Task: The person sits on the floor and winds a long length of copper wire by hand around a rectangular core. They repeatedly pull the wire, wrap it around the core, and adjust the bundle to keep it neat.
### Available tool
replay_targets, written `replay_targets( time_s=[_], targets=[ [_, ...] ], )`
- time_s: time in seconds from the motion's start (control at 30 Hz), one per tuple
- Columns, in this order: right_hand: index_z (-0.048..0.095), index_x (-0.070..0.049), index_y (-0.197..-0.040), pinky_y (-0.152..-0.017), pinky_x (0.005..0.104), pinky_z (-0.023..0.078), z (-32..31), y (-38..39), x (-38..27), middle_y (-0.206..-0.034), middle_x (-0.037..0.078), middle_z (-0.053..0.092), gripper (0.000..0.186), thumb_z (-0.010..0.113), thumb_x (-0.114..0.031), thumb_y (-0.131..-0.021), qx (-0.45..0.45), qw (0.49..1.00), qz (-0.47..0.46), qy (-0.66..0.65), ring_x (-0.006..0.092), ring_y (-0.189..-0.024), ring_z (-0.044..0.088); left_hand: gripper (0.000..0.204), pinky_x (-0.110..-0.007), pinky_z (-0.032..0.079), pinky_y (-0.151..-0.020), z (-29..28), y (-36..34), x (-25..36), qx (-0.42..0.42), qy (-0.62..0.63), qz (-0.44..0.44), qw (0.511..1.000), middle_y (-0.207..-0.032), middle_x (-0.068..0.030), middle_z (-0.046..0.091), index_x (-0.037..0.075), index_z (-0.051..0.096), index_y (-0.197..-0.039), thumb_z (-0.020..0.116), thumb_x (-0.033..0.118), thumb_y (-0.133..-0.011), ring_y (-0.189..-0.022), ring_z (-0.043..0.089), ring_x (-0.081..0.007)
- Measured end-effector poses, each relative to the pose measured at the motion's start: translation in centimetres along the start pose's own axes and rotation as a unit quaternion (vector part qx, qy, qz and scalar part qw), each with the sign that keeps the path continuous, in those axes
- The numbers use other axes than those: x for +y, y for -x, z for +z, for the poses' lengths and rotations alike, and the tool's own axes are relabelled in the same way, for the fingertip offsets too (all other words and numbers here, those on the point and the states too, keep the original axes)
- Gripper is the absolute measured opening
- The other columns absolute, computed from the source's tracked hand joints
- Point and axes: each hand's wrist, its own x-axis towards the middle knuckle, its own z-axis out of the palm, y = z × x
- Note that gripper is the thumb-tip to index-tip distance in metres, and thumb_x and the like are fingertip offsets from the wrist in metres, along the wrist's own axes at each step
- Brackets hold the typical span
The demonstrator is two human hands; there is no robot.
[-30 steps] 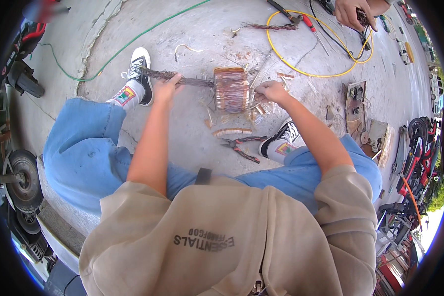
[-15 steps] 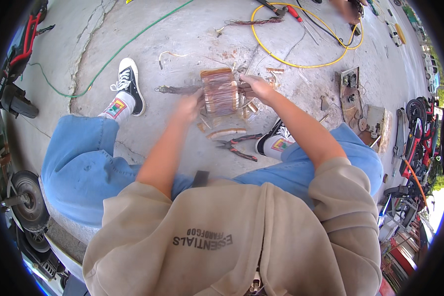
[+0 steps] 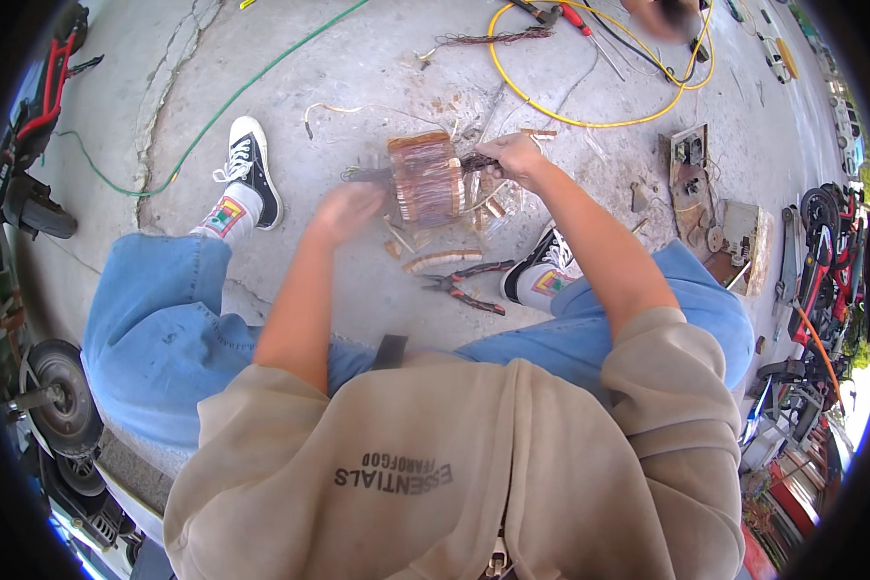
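A copper-wire coil (image 3: 425, 182) with a pale strip of edging lies on the concrete between my shoes. A dark wire bundle (image 3: 477, 162) sticks out of its right side, and more dark strands trail from its left side. My right hand (image 3: 514, 158) is closed around the right end of that bundle. My left hand (image 3: 348, 211), smeared by motion, is beside the coil's left side near the trailing strands; what its fingers do is hidden by the blur. Pliers with dark red handles (image 3: 466, 287) lie on the ground nearer to me.
Broken edging pieces (image 3: 443, 260) are scattered by the coil. A yellow hose (image 3: 551, 118) loops near a red-handled screwdriver (image 3: 575, 19) and a hammer (image 3: 541, 14). A green hose (image 3: 261, 92) runs at left. Opened metal parts (image 3: 688, 184) stand at right. Another person's blurred hand shows far right.
My left hand has moved left and slightly down, away from the coil's edge. My right hand has shifted a little and now grips the dark wires. The coil has slid slightly left.
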Motion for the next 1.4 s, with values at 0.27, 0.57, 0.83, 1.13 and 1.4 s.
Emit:
replay_targets(
  time_s=[0.27,0.57,0.83,1.13,1.4],
  targets=[
    [0.063,0.011,-0.104,-0.062,0.0290,0.057,-0.9,3.2,-1.9,-0.088,0.013,0.067,0.036,0.072,-0.019,-0.086,-0.031,0.999,0.018,0.012,0.0188,-0.068,0.066,0.039,-0.033,0.056,-0.087,0.3,-1.9,-0.1,0.187,-0.158,0.111,0.963,-0.111,-0.0187,0.064,-0.007,0.049,-0.124,0.059,0.018,-0.096,-0.099,0.066,-0.0253],
    [0.051,-0.002,-0.126,-0.074,0.0313,0.050,2.7,1.8,2.2,-0.099,0.002,0.059,0.062,0.082,-0.026,-0.078,-0.021,0.963,-0.029,-0.266,0.0140,-0.077,0.056,0.023,-0.026,0.050,-0.062,-11.7,-10.6,-7.2,0.082,-0.620,0.202,0.754,-0.085,-0.0099,0.068,-0.001,0.066,-0.103,0.058,0.020,-0.096,-0.070,0.061,-0.0133],
    [0.051,-0.011,-0.128,-0.087,0.0337,0.044,0.1,2.8,1.8,-0.112,0.001,0.057,0.058,0.076,-0.037,-0.083,-0.140,0.954,-0.009,-0.266,0.0127,-0.084,0.044,0.019,-0.028,0.038,-0.053,-0.6,-7.6,-6.2,0.100,-0.428,0.088,0.894,-0.073,-0.0032,0.061,0.000,0.067,-0.092,0.055,0.014,-0.093,-0.058,0.047,-0.0091],
    [0.058,-0.003,-0.082,-0.048,0.0279,0.045,-4.9,2.5,-2.8,-0.070,0.004,0.057,0.013,0.067,-0.008,-0.074,0.214,0.948,-0.214,0.100,0.0126,-0.053,0.053,0.021,-0.025,0.044,-0.062,4.4,-2.5,-2.1,0.066,-0.210,0.027,0.975,-0.085,-0.0027,0.063,0.001,0.063,-0.108,0.054,0.012,-0.093,-0.069,0.053,-0.0095],
    [0.056,-0.001,-0.091,-0.053,0.0250,0.049,-3.8,15.8,-19.3,-0.073,0.004,0.058,0.014,0.066,0.000,-0.081,0.161,0.812,-0.560,-0.025,0.0113,-0.059,0.057,0.033,-0.026,0.049,-0.067,7.7,1.9,5.7,0.096,-0.365,0.221,0.899,-0.096,-0.0066,0.064,0.000,0.058,-0.120,0.057,0.019,-0.093,-0.080,0.058,-0.0110]
  ],
)
